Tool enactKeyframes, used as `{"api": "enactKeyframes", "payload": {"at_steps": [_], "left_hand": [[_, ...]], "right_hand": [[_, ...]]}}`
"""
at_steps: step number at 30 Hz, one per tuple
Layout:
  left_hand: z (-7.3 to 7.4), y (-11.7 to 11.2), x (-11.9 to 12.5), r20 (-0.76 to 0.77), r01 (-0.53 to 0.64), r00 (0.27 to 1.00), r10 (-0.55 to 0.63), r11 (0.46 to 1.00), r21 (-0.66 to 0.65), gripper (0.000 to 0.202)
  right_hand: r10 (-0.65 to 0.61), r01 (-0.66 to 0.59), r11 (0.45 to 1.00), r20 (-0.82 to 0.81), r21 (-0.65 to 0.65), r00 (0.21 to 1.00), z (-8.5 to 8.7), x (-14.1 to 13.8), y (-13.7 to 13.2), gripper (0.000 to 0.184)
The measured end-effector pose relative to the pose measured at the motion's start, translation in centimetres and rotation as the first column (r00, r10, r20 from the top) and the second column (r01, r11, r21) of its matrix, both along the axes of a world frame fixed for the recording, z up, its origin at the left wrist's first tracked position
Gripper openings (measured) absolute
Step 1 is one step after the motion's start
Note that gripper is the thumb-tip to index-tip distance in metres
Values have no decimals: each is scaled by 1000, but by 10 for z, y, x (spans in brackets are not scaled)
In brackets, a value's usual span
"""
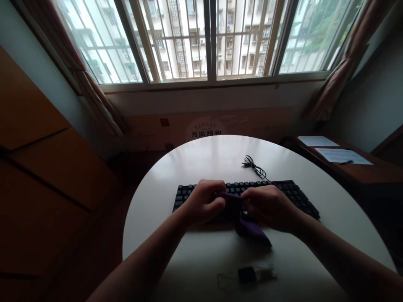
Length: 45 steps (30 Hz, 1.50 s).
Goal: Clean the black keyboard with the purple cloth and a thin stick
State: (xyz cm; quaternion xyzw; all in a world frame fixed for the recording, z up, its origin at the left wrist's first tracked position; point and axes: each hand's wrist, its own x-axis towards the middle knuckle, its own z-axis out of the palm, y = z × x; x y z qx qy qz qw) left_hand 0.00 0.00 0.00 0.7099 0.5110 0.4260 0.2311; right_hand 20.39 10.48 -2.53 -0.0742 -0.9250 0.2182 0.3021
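A purple cloth (252, 232) is stretched between my two hands, with a loose end hanging toward the table's near side. My left hand (206, 201) pinches its upper edge from the left. On the other side, my right hand (272, 205) has its fingers closed on the same edge. Both hands are above a black keyboard (299, 197), covering the middle of its keys; I cannot tell whether the cloth touches them. Behind the keyboard, its black cable (256, 170) lies in a bundled coil.
The round white table (147, 222) holds a small dark square item (247, 275) with see-through parts near its front, too dim to name. At right, papers (343, 156) and a pen (346, 162) lie on a brown desk (378, 174). A barred window is beyond.
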Motion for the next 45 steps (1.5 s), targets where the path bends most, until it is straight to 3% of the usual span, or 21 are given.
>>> {"api": "enactKeyframes", "payload": {"at_steps": [4,7,9,10,13,15,19,23,31,40,43,45], "left_hand": [[6,-1,-3,78,154,987,-141,968,-200,6],[10,-3,-2,75,277,960,-270,868,-412,7],[11,-5,-1,40,295,947,-320,808,-510,6],[12,-6,-1,-9,280,942,-334,804,-524,6],[13,-7,0,-219,202,921,-321,877,-436,6],[13,-7,1,-310,179,901,-303,911,-372,4],[13,-6,6,-406,178,857,-317,922,-343,8],[8,-6,14,-502,168,789,-356,909,-380,17],[-1,-8,25,-623,144,687,-373,911,-387,26],[-1,-8,34,-651,125,653,-386,904,-410,23],[-2,-9,36,-644,139,652,-401,898,-418,20],[-2,-10,37,-643,161,645,-414,895,-415,18]], "right_hand": [[44,-48,998,88,44,995,3,3,2,14],[101,-114,992,219,48,970,10,6,5,13],[90,-112,991,263,72,961,15,8,4,10],[67,-95,991,259,96,963,18,10,3,11],[35,-76,981,221,180,975,26,15,-9,17],[119,-176,965,271,194,955,30,18,-24,22],[345,-436,898,515,62,785,29,21,-61,25],[315,-520,846,677,116,665,25,17,-84,16],[250,-539,823,739,177,625,25,8,-91,7],[228,-566,802,778,190,585,18,8,-93,14],[299,-554,820,719,142,627,22,13,-86,11],[399,-554,832,661,31,635,26,16,-76,6]]}}
